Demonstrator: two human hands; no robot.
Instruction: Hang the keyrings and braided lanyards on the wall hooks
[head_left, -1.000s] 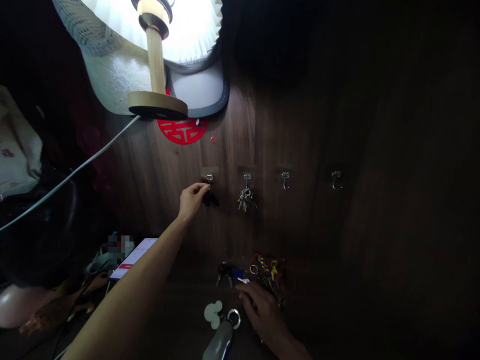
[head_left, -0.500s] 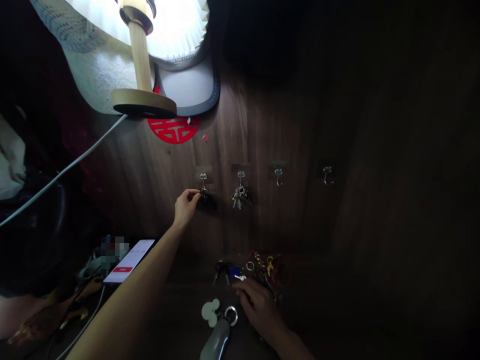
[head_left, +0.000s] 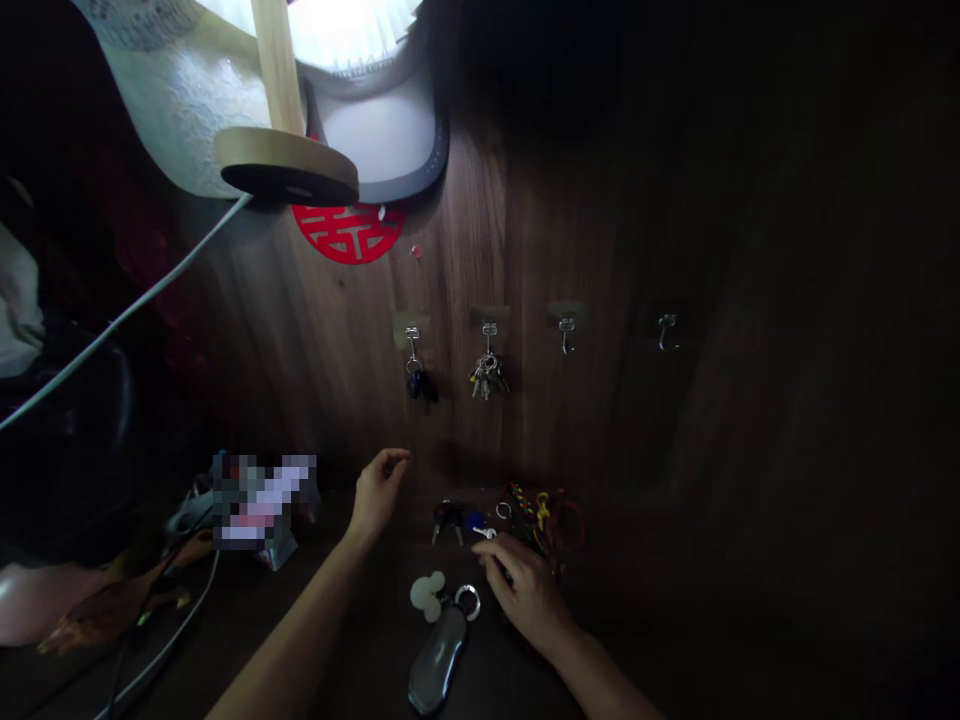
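My left hand [head_left: 379, 492] is in the air below the hooks, thumb and forefinger loosely curled with nothing between them. Above it, dark keys on a ring [head_left: 420, 382] hang from the leftmost wall hook [head_left: 412, 335]. A bunch of metal keys [head_left: 489, 375] hangs from the second hook [head_left: 490, 330]. My right hand [head_left: 529, 590] is low over the surface, its bent fingers apart. Its fingertips are beside a small silver key [head_left: 485, 533] with a blue tag [head_left: 474, 520]; whether they touch it is unclear. Dark-headed keys [head_left: 448, 522] lie just left.
A grey key fob [head_left: 439, 660] with a ring and pale round charm [head_left: 428, 596] lies in front. Colourful cords [head_left: 541, 510] lie at right. Two more hooks [head_left: 567, 335] are bare. A lamp base [head_left: 286, 165] and white cable [head_left: 135, 310] occupy the upper left.
My left hand has let go of the dark keys at the leftmost hook and come down; they hang there. My right hand stays by the silver key. The view has shifted slightly.
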